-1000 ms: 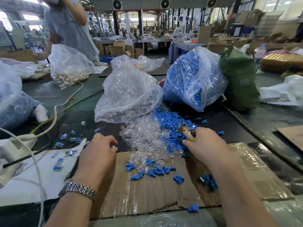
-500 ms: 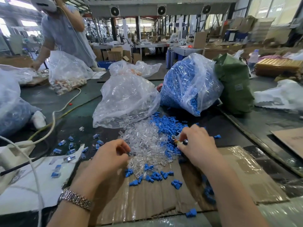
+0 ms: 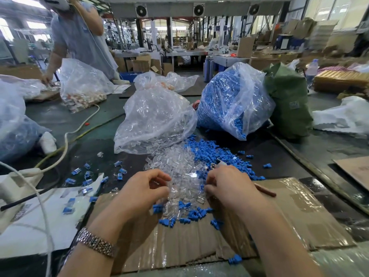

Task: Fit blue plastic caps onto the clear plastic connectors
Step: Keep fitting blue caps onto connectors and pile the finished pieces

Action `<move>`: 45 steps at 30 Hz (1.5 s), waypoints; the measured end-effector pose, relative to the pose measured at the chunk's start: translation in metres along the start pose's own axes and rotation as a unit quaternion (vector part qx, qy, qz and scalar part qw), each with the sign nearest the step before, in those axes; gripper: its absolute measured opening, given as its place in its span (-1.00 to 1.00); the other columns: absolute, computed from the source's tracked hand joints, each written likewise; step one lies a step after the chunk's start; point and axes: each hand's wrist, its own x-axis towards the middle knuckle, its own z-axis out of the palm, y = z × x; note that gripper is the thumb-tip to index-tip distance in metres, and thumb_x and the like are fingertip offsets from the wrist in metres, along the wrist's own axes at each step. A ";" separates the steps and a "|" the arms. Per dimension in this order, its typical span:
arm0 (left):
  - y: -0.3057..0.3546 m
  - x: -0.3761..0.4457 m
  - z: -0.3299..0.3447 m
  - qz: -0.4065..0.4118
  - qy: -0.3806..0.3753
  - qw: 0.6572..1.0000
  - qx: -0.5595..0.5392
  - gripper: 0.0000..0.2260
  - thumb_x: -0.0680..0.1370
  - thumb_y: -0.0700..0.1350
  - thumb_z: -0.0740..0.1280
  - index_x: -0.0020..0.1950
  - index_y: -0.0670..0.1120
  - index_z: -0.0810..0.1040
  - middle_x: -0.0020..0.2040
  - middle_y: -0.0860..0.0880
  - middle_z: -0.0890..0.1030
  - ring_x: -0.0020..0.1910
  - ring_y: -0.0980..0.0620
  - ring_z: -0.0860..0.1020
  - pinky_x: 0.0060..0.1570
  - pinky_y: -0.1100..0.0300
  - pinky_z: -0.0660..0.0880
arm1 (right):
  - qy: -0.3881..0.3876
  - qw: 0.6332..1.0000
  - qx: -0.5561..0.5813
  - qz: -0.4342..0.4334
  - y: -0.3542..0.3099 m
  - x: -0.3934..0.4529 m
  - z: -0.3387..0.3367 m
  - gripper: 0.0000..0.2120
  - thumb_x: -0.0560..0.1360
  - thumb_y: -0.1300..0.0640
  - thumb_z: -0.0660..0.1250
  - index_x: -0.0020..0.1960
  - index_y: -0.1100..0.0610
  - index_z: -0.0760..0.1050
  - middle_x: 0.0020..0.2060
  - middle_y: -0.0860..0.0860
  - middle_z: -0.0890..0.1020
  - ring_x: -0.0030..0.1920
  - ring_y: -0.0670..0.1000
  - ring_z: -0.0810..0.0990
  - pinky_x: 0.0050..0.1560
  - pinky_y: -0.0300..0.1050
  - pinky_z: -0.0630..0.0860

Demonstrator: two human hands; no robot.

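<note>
Both hands have come together over the heap of small clear plastic connectors (image 3: 175,168); left hand (image 3: 139,194) and right hand (image 3: 229,188) curl, grip unclear; take one small blue plastic cap (image 3: 187,205), push straight.

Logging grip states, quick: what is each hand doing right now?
Left hand: fingers curled at the clear connectors; grip cannot be told.
Right hand: same, cannot be told.

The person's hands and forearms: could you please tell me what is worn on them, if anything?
Both forearms are bare, with no sleeves in view and no gloves. The left hand has a silver metal link watch band around its wrist. The right hand and its wrist show nothing worn. No rings show on the visible fingers.
</note>
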 end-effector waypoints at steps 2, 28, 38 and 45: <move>-0.001 -0.002 -0.004 -0.005 -0.002 1.000 0.009 -0.81 0.54 -0.08 0.47 0.11 0.13 0.60 0.01 0.12 0.65 -0.05 0.27 0.61 -0.13 0.47 0.48 | -0.001 1.000 -0.003 0.001 0.001 0.000 0.000 -0.86 0.59 -0.08 0.35 0.09 -0.08 0.61 0.09 -0.02 0.51 0.22 0.07 0.47 0.26 0.13 0.47; -0.007 -0.001 -0.012 -0.028 -0.032 0.995 0.092 -0.87 0.48 -0.02 0.54 -0.02 0.10 0.65 -0.16 0.09 0.68 -0.22 0.23 0.61 -0.27 0.43 0.42 | 0.056 0.998 0.032 0.010 -0.001 0.009 0.008 -0.95 0.60 0.05 0.31 -0.02 0.01 0.53 -0.08 -0.05 0.59 -0.01 0.02 0.56 0.15 0.12 0.55; -0.006 -0.002 -0.015 -0.034 -0.030 0.995 0.083 -0.88 0.52 -0.07 0.50 0.01 0.07 0.61 -0.15 0.04 0.65 -0.29 0.22 0.62 -0.34 0.44 0.43 | 0.084 0.992 0.093 -0.005 0.002 0.011 0.007 -0.88 0.62 0.09 0.32 -0.09 -0.04 0.48 -0.15 -0.08 0.59 -0.11 -0.04 0.56 -0.03 -0.08 0.54; 0.001 0.000 0.003 -0.037 0.002 0.994 0.105 -0.92 0.51 0.08 0.50 -0.12 0.12 0.67 -0.21 0.17 0.66 -0.24 0.32 0.58 -0.32 0.48 0.40 | 0.125 0.977 0.170 -0.012 0.001 0.010 0.007 -0.89 0.55 -0.02 0.44 -0.07 -0.01 0.56 -0.19 -0.10 0.63 -0.11 -0.06 0.59 0.02 -0.02 0.59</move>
